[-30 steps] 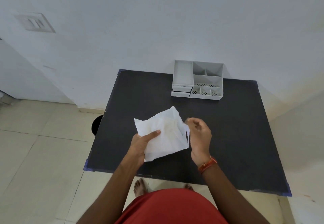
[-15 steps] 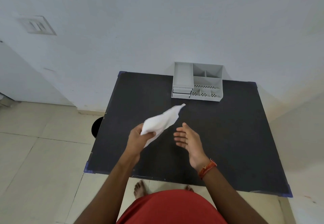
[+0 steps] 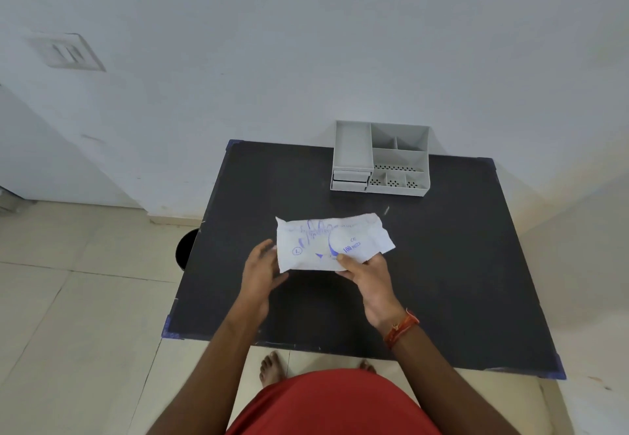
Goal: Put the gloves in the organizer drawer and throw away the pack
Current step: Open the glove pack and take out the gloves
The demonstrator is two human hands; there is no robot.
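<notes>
A white plastic glove pack (image 3: 326, 242) with blue print faces up over the middle of the black table (image 3: 459, 264). My right hand (image 3: 366, 276) pinches its lower right edge, thumb on top. My left hand (image 3: 262, 271) rests at the pack's left edge, fingers spread along it; whether it grips is unclear. The grey organizer (image 3: 381, 159) stands at the table's far edge by the wall, with two small shut drawers (image 3: 350, 180) at its front left. No loose gloves show.
A dark round bin (image 3: 185, 247) stands on the tiled floor just left of the table. The white wall rises right behind the organizer. My bare feet (image 3: 272, 366) are under the table's near edge.
The pack went from my left hand's grip to my right hand and has been turned printed side up and spread flat. My left hand has loosened to its left edge.
</notes>
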